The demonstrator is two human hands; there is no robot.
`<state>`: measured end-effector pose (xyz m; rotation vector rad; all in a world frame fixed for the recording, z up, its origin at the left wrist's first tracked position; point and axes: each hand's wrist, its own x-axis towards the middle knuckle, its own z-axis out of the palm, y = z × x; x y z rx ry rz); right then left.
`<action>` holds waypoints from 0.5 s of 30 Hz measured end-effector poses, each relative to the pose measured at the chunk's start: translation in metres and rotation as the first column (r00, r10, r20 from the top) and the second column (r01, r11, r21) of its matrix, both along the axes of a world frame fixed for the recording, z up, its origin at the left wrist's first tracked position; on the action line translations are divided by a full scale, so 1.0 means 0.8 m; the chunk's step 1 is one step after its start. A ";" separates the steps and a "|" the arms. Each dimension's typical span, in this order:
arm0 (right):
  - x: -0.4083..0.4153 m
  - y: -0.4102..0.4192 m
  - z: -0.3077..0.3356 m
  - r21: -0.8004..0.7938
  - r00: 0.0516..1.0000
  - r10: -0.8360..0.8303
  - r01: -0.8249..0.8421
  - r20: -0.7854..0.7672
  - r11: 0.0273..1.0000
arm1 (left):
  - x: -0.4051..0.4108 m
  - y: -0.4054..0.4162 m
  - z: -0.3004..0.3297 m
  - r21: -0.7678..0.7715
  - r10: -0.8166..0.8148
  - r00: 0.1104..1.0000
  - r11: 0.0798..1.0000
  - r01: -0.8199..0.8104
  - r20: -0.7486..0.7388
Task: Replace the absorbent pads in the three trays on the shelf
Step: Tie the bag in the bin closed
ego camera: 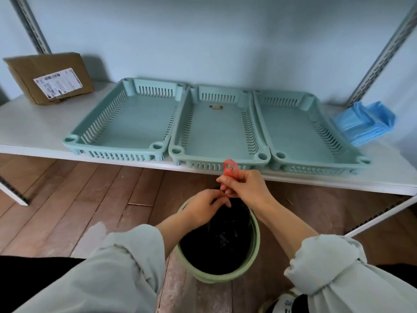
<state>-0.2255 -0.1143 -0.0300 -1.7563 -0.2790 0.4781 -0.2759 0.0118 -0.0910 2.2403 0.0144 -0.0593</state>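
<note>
Three bare trays (126, 123); folded blue pads (363, 123), soft, light, best pinched at an edge; both hands (228, 195) grasping the bin liner's red drawstring (230, 169).

Soft even daylight, bluish cast; faint shadows on wall; wide-angle bowing at edges; slight overall blur.
</note>
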 end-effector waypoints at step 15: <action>0.007 -0.006 0.038 -0.017 0.999 0.042 -0.042 0.002 0.999 | -0.007 0.011 0.016 0.102 0.096 0.953 0.986 -0.130 0.289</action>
